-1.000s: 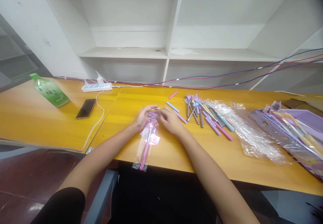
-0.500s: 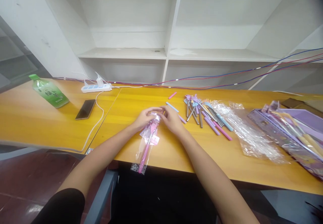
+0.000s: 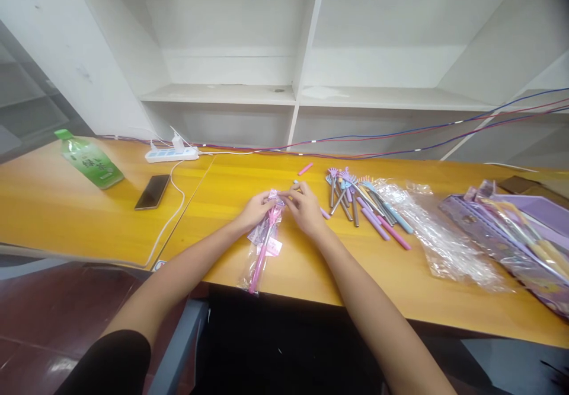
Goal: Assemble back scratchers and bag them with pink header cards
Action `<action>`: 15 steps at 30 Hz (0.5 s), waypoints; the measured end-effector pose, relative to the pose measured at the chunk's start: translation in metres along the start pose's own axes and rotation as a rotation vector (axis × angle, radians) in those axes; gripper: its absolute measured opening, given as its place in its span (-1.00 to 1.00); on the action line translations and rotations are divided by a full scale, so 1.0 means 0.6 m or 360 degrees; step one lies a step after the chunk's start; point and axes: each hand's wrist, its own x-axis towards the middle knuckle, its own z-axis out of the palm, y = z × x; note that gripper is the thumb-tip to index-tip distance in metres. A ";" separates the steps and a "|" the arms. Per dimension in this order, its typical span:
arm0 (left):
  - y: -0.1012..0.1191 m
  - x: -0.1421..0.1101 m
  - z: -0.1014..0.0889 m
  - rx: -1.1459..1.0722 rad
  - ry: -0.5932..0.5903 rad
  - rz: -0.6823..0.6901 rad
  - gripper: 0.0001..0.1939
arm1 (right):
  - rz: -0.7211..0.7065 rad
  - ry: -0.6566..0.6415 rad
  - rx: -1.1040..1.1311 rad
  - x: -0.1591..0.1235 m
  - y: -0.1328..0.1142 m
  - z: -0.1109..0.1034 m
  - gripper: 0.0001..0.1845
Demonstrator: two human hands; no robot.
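Observation:
A pink back scratcher (image 3: 262, 252) with a hand-shaped head lies inside a clear plastic bag (image 3: 248, 270), its handle towards the table's front edge. My left hand (image 3: 255, 211) is closed on the bag's top end, thumb on the upper side. From the right, my right hand (image 3: 306, 208) pinches the same end between thumb and fingers. Small printed cards (image 3: 272, 247) lie under the bag. Beyond my right hand are a pink tube (image 3: 306, 168) and a purple tube (image 3: 325, 213); a blue one is mostly hidden behind the fingers.
Several unwrapped back scratchers (image 3: 344, 190) and loose coloured tubes (image 3: 374, 223) lie to the right. Past them are clear bags (image 3: 444, 241) and a purple basket (image 3: 531, 205) holding bagged scratchers. At left are a phone (image 3: 152, 191), a green bottle (image 3: 93, 161) and a power strip (image 3: 171, 155).
My hands came together over the bag's top, then drew slightly apart, with the right fingers now lifted and pinching. The bag's lower end swung a little towards me and back.

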 end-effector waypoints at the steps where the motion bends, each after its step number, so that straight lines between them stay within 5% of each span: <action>1: 0.001 0.001 0.000 -0.0014 0.0015 0.0018 -0.59 | -0.0002 0.0000 -0.0005 0.000 0.002 0.001 -0.75; 15: 0.009 -0.001 0.008 -0.0174 0.0161 0.0062 -0.69 | 0.0128 -0.0110 0.0014 -0.001 -0.020 -0.011 -0.54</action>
